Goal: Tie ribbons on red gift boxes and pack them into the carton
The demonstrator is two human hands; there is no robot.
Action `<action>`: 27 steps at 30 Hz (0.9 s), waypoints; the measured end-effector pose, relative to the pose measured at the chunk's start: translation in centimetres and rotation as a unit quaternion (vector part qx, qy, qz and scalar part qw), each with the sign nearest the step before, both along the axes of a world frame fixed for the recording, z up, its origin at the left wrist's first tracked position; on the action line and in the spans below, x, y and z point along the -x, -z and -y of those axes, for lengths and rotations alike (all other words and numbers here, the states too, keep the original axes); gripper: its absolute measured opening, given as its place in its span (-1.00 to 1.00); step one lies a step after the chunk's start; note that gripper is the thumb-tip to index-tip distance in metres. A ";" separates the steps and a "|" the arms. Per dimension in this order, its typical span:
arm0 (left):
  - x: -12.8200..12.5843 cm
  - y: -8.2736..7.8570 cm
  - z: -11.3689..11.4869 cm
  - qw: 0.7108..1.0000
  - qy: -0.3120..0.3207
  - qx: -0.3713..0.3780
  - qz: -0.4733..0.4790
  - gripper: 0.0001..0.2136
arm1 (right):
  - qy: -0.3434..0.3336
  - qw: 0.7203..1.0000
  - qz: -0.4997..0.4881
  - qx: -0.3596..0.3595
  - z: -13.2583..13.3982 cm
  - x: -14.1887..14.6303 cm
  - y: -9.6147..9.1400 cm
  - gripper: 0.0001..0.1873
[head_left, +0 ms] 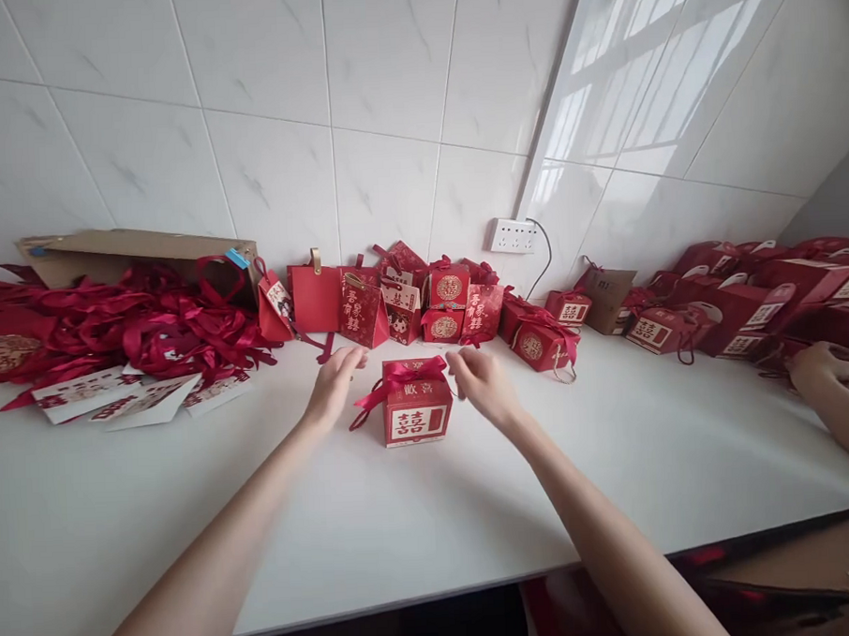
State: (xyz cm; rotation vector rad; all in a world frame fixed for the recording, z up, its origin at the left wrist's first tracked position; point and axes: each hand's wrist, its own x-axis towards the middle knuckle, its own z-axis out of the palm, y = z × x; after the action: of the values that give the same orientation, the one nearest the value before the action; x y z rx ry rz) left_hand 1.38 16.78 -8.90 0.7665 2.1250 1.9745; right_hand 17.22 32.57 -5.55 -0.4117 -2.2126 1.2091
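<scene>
A small red gift box [416,425] with a white label and gold lettering stands upright on the white table between my hands. A crimson ribbon [416,369] is tied in a bow across its top, one tail hanging to the left. A dark red cord [359,418] sticks out at the box's left side. My left hand [335,386], fingers bent together, is just left of the bow. On the right, my right hand [485,383] has curled fingers close to the bow's end. What either hand's fingertips hold, if anything, is hidden.
Tangled crimson ribbons [178,315] and white printed cards [147,402] lie at left before a cardboard box [140,244]. Finished-looking red boxes [449,289] line the wall under a power strip [512,235]. At far right, another person's hand [824,366] touches stacked red boxes [744,309].
</scene>
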 end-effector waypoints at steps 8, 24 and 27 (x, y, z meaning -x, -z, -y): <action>-3.1 0.2 -0.8 0.988 0.122 0.054 -0.081 -0.57 | -0.085 0.985 0.023 0.147 -2.5 2.7 4.3 -0.45; -4.4 -1.5 0.0 0.980 0.116 0.095 -0.130 -0.76 | -0.276 0.917 0.113 0.263 -3.6 -1.1 1.2 -0.50; -4.6 -1.3 -0.3 0.977 0.081 0.078 -0.179 -0.81 | -0.351 0.884 0.245 0.189 -4.3 -2.2 0.0 -0.55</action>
State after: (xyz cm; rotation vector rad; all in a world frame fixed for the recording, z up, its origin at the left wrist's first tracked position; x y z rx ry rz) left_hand 5.96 17.12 -7.62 1.3001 2.2822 1.6645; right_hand 19.44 36.83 -5.59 -0.0388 -2.6600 2.1385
